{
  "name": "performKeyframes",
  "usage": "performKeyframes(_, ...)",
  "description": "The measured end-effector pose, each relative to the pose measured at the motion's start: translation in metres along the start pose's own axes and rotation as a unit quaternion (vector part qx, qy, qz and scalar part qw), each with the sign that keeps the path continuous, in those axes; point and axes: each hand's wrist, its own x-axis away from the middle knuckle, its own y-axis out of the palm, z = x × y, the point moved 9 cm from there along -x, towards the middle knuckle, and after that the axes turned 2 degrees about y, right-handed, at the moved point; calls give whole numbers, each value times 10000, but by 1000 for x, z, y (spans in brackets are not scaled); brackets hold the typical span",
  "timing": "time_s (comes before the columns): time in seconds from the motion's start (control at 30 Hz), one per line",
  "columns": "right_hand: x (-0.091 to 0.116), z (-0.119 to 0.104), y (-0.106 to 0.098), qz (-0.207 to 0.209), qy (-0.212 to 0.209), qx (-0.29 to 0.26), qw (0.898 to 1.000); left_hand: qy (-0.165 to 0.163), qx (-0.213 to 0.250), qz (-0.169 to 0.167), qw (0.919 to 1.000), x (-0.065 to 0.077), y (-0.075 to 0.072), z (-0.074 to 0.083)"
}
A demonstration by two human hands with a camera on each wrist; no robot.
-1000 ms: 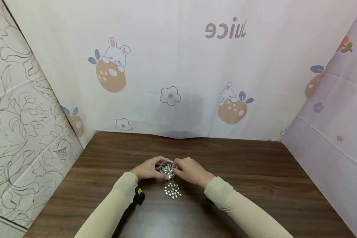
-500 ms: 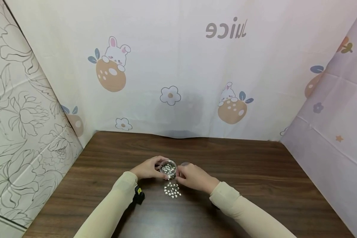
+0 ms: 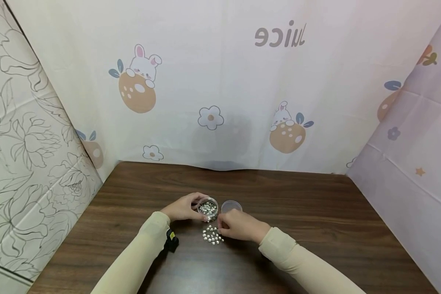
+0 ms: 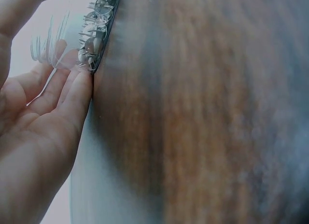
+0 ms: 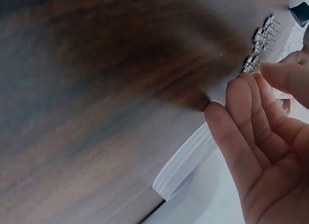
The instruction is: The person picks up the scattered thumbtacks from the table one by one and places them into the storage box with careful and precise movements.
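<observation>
My left hand (image 3: 183,207) holds a round clear plastic jar (image 3: 217,210) from its left side, fingers and thumb curled about the wall. Silver round-headed thumbtacks (image 3: 207,208) fill the jar's bottom. In the left wrist view the jar (image 4: 72,26) rests on the table, its tacks' (image 4: 94,33) points showing through the wall. Several loose thumbtacks (image 3: 213,239) lie in front of the jar. My right hand (image 3: 240,225) bends its fingers down at their right edge. In the right wrist view its fingertips (image 5: 239,84) overlap the loose tacks (image 5: 263,38); I cannot tell if one is pinched.
A clear round lid (image 3: 230,205) lies on the table right of the jar, just behind my right hand. The brown wood table (image 3: 297,204) runs back to a printed curtain (image 3: 220,81). A black wrist camera (image 3: 172,241) sits under my left sleeve.
My right hand has drawn back from the jar's mouth, to the right and toward me, down to the loose tacks, uncovering the lid. The left hand stays on the jar.
</observation>
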Motion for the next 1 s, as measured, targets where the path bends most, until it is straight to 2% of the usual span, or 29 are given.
performKeyframes(0.17, 1, -1, -2, 68, -15, 107, 9999, -74, -149, 138, 9998, -6, -1, -18)
performKeyframes(0.37, 3, -2, -1, 2, 38, 196, 9998, -102, -105, 102, 9998, -7, -1, -25)
performKeyframes(0.67, 3, -3, -1, 35, 58, 196, 9998, -91, -94, 103, 9999, -6, 0, -20)
performKeyframes(0.93, 2, -4, 0, 61, 50, 334, 9994, 18, 79, -42, 10000, 3, 0, 6)
performKeyframes(1.0, 2, -4, 0, 73, 51, 376, 9993, 27, 59, -26, 10000, 3, 0, 4)
